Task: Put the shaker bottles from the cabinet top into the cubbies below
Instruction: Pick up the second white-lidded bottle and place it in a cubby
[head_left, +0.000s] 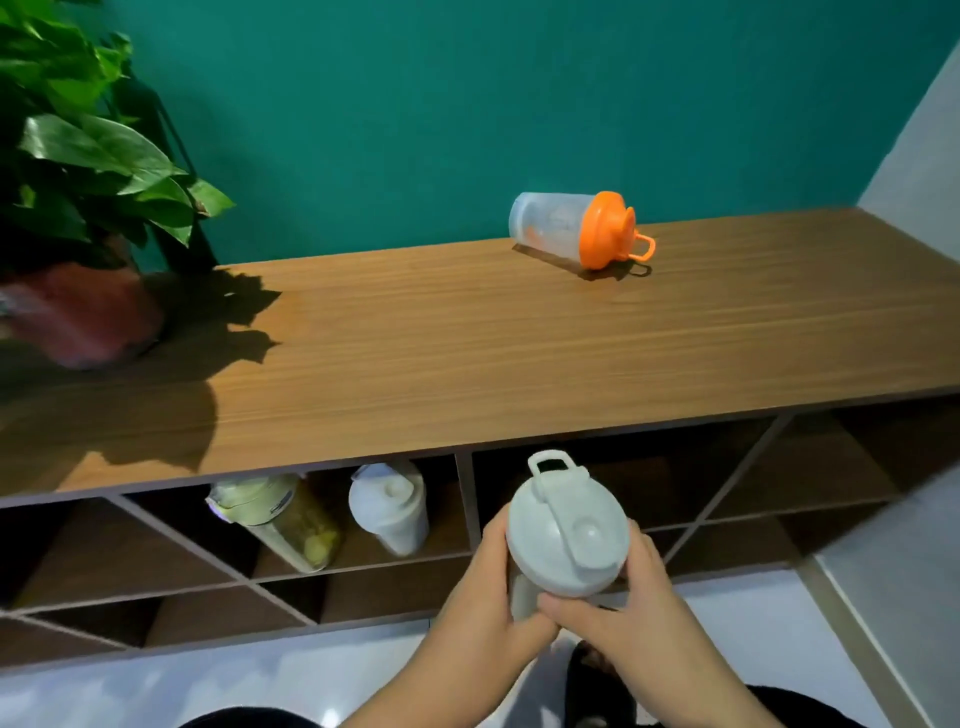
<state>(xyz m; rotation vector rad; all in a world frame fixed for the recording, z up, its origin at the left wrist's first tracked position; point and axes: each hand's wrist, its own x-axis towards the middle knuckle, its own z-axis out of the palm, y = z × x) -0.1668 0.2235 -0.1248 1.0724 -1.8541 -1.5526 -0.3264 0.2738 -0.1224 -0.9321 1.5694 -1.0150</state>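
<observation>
Both hands grip a white-lidded shaker bottle upright in front of the cabinet, the left hand wrapped around its left side and the right hand around its right and lower body. Behind it, a cubby under the worktop holds a yellow-filled bottle and a white bottle, both leaning. Farther back on the worktop, an orange-lidded bottle lies on its side near the green wall, well right of a potted plant.

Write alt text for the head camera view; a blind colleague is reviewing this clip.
Both hands, left hand and right hand, hold a grey-lidded shaker bottle in front of the wooden cabinet's cubbies. One cubby already holds a yellow-filled bottle and a white shaker bottle. An orange-lidded clear shaker bottle lies on its side on the wooden cabinet top.
</observation>
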